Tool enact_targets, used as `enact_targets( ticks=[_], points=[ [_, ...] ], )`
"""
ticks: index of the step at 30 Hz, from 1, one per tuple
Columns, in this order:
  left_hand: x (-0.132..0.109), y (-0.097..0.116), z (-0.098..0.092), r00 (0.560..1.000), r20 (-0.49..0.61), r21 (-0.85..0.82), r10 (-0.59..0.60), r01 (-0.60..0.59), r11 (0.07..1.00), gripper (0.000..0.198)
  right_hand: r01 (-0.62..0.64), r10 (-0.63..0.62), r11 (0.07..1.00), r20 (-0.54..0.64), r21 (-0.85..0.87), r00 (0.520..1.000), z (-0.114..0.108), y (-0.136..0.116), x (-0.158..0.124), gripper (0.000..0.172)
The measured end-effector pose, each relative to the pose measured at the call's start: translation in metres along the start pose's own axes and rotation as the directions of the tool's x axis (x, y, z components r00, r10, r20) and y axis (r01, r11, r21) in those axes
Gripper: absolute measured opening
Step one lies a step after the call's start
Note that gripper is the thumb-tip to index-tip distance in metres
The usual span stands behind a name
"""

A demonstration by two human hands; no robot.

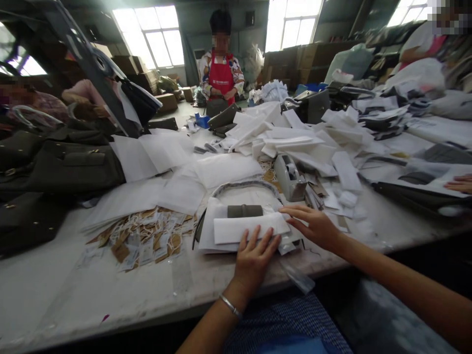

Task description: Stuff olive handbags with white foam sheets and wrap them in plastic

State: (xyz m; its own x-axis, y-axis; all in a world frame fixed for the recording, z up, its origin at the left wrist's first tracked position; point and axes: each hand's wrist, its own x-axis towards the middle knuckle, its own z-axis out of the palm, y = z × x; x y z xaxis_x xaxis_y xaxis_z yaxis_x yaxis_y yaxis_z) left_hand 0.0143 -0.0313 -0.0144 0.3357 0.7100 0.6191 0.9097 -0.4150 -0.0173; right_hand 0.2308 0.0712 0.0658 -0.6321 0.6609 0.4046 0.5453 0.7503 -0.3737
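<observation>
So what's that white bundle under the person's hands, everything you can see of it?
The white bundle lies flat on the table, near its front edge. It looks like a flat item wrapped in thin white sheets, with a folded white strip laid across the top. An olive-grey padded piece shows above the strip, and a wrapped curved handle arches behind it. The left hand lies flat on it; the right hand touches its right end.

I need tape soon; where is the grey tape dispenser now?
In the head view, the tape dispenser stands on the table right of centre, just beyond the right hand, beside the curved handle.
</observation>
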Motion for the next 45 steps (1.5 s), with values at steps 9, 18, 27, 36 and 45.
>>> enact_targets(
  ticks=[9, 18, 27, 36, 45],
  points=[
    [0.005, 0.001, -0.011, 0.989, 0.139, -0.062, -0.042, 0.051, 0.997, 0.048, -0.127, 0.125, 0.989, 0.029, 0.076, 0.992, 0.038, -0.048, -0.141, 0.049],
    [0.010, 0.001, -0.017, 0.980, 0.197, -0.025, -0.035, 0.041, 0.999, 0.048, -0.480, 0.496, 0.856, -0.043, 0.190, 0.867, 0.054, -0.058, -0.115, 0.056],
    [0.013, 0.000, -0.018, 0.983, 0.183, 0.009, -0.024, 0.023, 1.000, 0.049, -0.353, 0.359, 0.928, -0.032, 0.122, 0.933, 0.054, -0.084, -0.112, 0.010],
    [0.019, 0.002, -0.022, 0.984, 0.175, 0.003, -0.043, 0.043, 0.999, 0.046, 0.059, -0.066, 0.996, -0.116, -0.065, 0.991, 0.046, -0.088, -0.108, 0.019],
    [0.016, -0.001, -0.019, 0.987, 0.160, 0.006, -0.018, 0.018, 1.000, 0.047, 0.093, -0.055, 0.985, -0.251, 0.144, 0.967, 0.075, -0.048, -0.119, 0.039]
  ],
)
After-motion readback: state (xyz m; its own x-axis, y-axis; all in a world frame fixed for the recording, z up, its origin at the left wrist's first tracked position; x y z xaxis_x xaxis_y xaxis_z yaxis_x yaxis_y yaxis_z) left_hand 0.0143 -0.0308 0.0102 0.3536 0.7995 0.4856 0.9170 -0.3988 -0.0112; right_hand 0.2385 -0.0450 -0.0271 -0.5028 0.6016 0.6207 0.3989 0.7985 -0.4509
